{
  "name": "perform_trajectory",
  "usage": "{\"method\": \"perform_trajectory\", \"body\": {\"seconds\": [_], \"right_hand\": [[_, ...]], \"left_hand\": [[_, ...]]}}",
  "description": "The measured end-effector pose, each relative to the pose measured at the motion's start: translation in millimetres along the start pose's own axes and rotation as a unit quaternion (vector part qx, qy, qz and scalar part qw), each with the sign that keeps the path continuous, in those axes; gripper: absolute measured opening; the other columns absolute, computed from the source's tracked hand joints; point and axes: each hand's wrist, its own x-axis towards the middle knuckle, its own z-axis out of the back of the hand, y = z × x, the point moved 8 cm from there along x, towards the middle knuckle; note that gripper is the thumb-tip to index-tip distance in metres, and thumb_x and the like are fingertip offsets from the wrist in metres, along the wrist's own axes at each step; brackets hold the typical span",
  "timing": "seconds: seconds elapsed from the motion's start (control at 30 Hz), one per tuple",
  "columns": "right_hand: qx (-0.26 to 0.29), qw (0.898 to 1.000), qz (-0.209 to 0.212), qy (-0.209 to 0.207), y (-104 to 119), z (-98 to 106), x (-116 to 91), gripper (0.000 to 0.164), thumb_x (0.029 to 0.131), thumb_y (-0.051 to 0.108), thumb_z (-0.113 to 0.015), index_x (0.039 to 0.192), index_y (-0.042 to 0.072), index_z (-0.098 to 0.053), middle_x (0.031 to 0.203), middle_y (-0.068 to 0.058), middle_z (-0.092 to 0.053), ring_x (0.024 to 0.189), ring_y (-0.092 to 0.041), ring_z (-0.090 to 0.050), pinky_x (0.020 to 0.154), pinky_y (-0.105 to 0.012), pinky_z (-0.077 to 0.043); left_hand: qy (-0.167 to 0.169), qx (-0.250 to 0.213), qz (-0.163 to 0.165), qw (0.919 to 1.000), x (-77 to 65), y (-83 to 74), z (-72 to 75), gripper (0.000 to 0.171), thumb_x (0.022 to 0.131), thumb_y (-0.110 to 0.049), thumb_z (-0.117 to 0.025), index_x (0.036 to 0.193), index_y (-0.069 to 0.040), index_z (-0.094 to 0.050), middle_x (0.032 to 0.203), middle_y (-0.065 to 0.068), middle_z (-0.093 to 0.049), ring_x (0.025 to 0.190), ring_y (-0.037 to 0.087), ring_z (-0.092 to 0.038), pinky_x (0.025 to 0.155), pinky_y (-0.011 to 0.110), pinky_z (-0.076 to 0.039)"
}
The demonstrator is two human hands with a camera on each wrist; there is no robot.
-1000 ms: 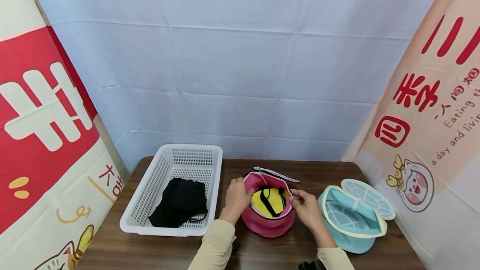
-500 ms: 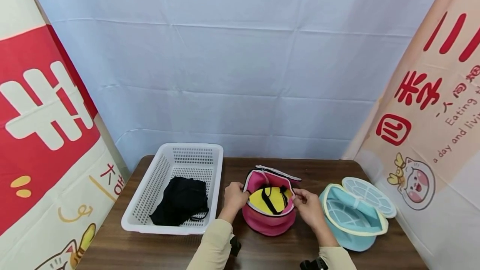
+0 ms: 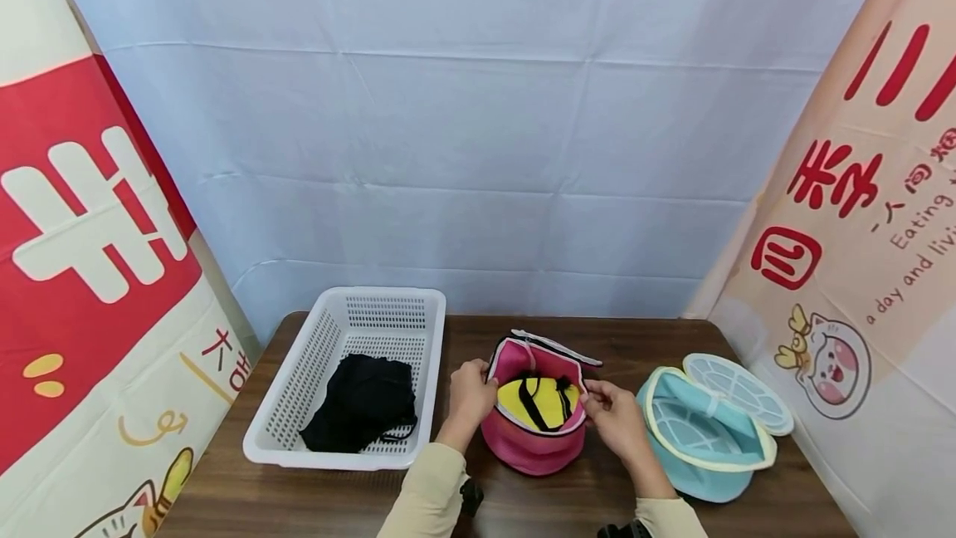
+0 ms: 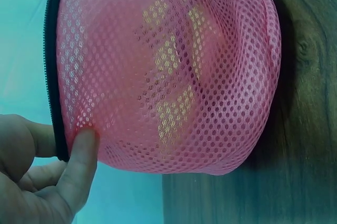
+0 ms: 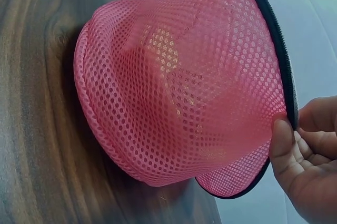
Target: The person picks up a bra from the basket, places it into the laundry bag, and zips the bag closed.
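A pink mesh laundry bag [image 3: 532, 452] with a black zipper edge stands unzipped on the table, its lid [image 3: 556, 347] folded to the back. Inside sits a yellow item with black straps [image 3: 563, 407], which also shows through the mesh in both wrist views. My left hand [image 3: 468, 402] pinches the rim on the left side. Thumb and fingers of my right hand [image 3: 617, 422] pinch the rim on the opposite side. In the right wrist view, that thumb [image 5: 284, 142] lies on the mesh just under the zipper.
A white perforated plastic basket [image 3: 257, 438] on the left holds a black cloth garment [image 3: 362, 405]. On the right stands an unzipped light blue mesh bag [image 3: 702, 484], its round lid [image 3: 739, 393] laid back. The wooden table [image 3: 329, 505] ends at a hanging blue cloth [image 3: 478, 148].
Both hands keep their hold on the pink bag's rim. My left hand has shifted slightly higher and the bag's mouth sits a little wider. The basket and blue bag stay put.
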Motion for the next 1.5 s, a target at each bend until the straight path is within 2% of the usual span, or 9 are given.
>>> {"method": "perform_trajectory", "body": {"seconds": [0.2, 0.37, 0.53, 0.6, 0.8, 1.03, 1.2, 1.3, 1.5], "right_hand": [[0.003, 1.0, -0.007, -0.001, 0, 0, 1, 0.026, 0.088, -0.005, -0.057, 0.112, -0.016, -0.056, 0.087, -0.017, -0.062, 0.068, -0.019, -0.061, 0.055, -0.028, -0.052], [-0.02, 1.0, -0.018, 0.009, 0, 0, 2, 0.03, 0.09, 0.001, -0.058, 0.115, -0.015, -0.055, 0.09, -0.019, -0.062, 0.072, -0.023, -0.062, 0.06, -0.033, -0.053], [-0.119, 0.992, -0.032, 0.023, -2, 2, -4, 0.047, 0.094, 0.022, -0.055, 0.124, -0.014, -0.048, 0.112, -0.029, -0.056, 0.101, -0.036, -0.055, 0.084, -0.047, -0.045], [-0.131, 0.991, -0.036, 0.017, -5, 3, -6, 0.05, 0.095, 0.024, -0.054, 0.126, -0.014, -0.046, 0.12, -0.031, -0.051, 0.109, -0.04, -0.049, 0.09, -0.05, -0.04], [-0.124, 0.991, -0.043, -0.018, -12, 11, -5, 0.049, 0.096, 0.024, -0.051, 0.128, -0.013, -0.045, 0.12, -0.033, -0.05, 0.11, -0.041, -0.048, 0.091, -0.05, -0.038], [-0.108, 0.992, -0.066, -0.024, -20, 10, 11, 0.061, 0.095, 0.037, -0.05, 0.131, -0.011, -0.041, 0.124, -0.032, -0.046, 0.114, -0.04, -0.044, 0.092, -0.05, -0.037], [-0.083, 0.993, -0.073, -0.044, -22, 12, 21, 0.061, 0.095, 0.037, -0.05, 0.132, -0.011, -0.039, 0.125, -0.031, -0.046, 0.114, -0.038, -0.044, 0.091, -0.049, -0.038], [-0.086, 0.991, -0.076, -0.062, -22, 15, 26, 0.06, 0.095, 0.037, -0.049, 0.131, -0.01, -0.041, 0.124, -0.031, -0.047, 0.113, -0.038, -0.045, 0.091, -0.049, -0.038], [-0.092, 0.989, -0.083, -0.076, -18, 17, 36, 0.069, 0.095, 0.049, -0.041, 0.133, -0.009, -0.04, 0.126, -0.031, -0.045, 0.115, -0.04, -0.042, 0.092, -0.05, -0.035]], "left_hand": [[0.013, -0.003, -0.002, 0.9999, 2.9, 0.0, -0.5, 0.017, 0.081, -0.007, -0.07, 0.095, 0.001, -0.068, 0.07, 0.001, -0.058, 0.071, 0.019, -0.056, 0.063, 0.033, -0.047], [0.026, -0.007, -0.004, 0.9996, 5.6, 1.1, -0.3, 0.02, 0.082, -0.01, -0.069, 0.098, 0.003, -0.068, 0.075, 0.005, -0.061, 0.074, 0.02, -0.057, 0.064, 0.034, -0.048], [0.039, -0.01, -0.014, 0.9991, 3.5, 3.6, 1.9, 0.013, 0.082, -0.007, -0.068, 0.091, 0.001, -0.068, 0.069, 0.002, -0.056, 0.069, 0.018, -0.052, 0.061, 0.032, -0.045], [0.046, -0.013, -0.019, 0.9987, 0.8, 4.1, 3.2, 0.011, 0.081, -0.005, -0.068, 0.09, 0.002, -0.068, 0.068, 0.002, -0.054, 0.068, 0.018, -0.051, 0.06, 0.031, -0.044], [0.068, -0.022, -0.029, 0.997, -6.5, 1.2, 2.8, 0.012, 0.081, -0.003, -0.067, 0.091, 0.004, -0.068, 0.068, 0.001, -0.056, 0.068, 0.016, -0.051, 0.061, 0.03, -0.044], [0.082, -0.034, -0.032, 0.9955, -6.6, -0.2, 3.7, 0.016, 0.082, -0.002, -0.067, 0.096, 0.005, -0.068, 0.071, 0.002, -0.06, 0.069, 0.016, -0.055, 0.061, 0.029, -0.046], [0.095, -0.046, -0.026, 0.9941, -6.3, 0.5, 2.9, 0.018, 0.082, -0.002, -0.066, 0.098, 0.007, -0.067, 0.072, 0.003, -0.061, 0.067, 0.014, -0.056, 0.059, 0.028, -0.047], [0.095, -0.046, -0.024, 0.9941, -5.7, 1.7, 3.2, 0.018, 0.082, -0.002, -0.066, 0.098, 0.007, -0.067, 0.072, 0.003, -0.061, 0.067, 0.014, -0.056, 0.059, 0.028, -0.047], [0.094, -0.042, -0.025, 0.9944, -2.7, 1.2, 5.6, 0.019, 0.083, -0.003, -0.066, 0.099, 0.006, -0.067, 0.071, 0.002, -0.06, 0.066, 0.014, -0.055, 0.058, 0.027, -0.046]]}}
